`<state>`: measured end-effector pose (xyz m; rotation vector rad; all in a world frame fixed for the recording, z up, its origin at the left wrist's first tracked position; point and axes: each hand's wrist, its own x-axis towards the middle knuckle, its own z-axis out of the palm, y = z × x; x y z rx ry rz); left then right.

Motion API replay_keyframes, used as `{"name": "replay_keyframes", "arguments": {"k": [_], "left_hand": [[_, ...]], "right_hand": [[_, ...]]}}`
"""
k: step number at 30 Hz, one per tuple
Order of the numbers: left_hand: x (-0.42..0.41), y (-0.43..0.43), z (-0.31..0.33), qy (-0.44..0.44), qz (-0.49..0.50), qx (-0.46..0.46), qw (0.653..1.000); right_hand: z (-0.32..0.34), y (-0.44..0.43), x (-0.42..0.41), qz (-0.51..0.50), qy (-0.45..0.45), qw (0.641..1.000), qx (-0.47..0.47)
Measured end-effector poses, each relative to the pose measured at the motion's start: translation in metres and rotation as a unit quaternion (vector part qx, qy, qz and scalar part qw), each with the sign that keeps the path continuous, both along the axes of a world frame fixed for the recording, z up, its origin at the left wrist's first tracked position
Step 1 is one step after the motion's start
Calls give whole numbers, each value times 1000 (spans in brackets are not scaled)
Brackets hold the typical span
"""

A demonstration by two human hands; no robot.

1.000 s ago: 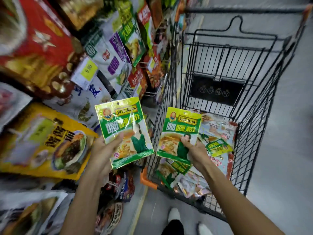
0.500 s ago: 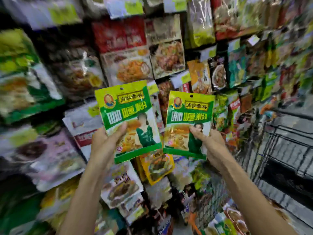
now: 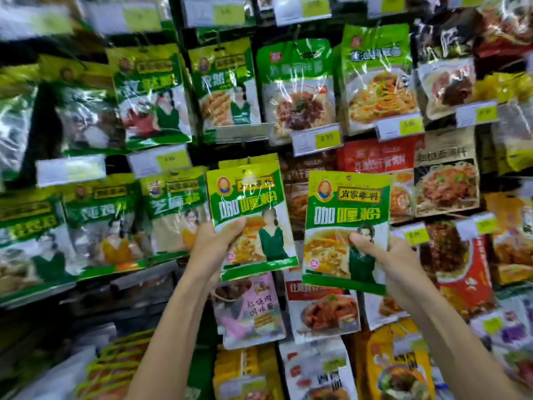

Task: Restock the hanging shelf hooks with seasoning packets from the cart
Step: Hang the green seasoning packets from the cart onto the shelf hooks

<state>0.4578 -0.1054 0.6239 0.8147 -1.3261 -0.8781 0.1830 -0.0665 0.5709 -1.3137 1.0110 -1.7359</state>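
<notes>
Here, two green packets (image 3: 251, 203), one apiece in curled fingers of left hand (image 3: 214, 246) and right hand (image 3: 394, 256).

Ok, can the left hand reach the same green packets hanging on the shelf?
Probably yes. The left hand holds its packet right in front of the matching hanging packets, whose tops peek out above it; nothing stands between them.

Dark shelving (image 3: 86, 310), yellow price tags (image 3: 317, 139)
</notes>
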Motion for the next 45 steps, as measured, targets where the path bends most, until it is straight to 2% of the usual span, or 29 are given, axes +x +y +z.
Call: {"name": "replay_keyframes", "arguments": {"k": [10,17,28,35,38,41,43,45], "left_hand": [[-11,-43,39,-11,-27,55,998],[-11,-57,35,-12,-11,33,999],[-15,-59,31,-15,15,57,998],[-18,-51,28,-47,67,78,994],[-15,-41,22,-114,88,52,988],[-8,-23,12,-220,143,-19,965],[-1,-8,7,-298,221,-81,925],[6,8,13,-333,317,-129,879]], "right_hand": [[9,-24,20,34,-13,999,10],[10,-29,22,37,-22,999,8],[10,-29,23,61,-13,998,-8],[5,-31,26,67,-8,998,13],[7,-33,31,74,-8,997,15],[10,-35,37,77,-11,997,16],[13,-37,41,82,-6,996,16],[18,-40,45,88,2,996,10]]}}
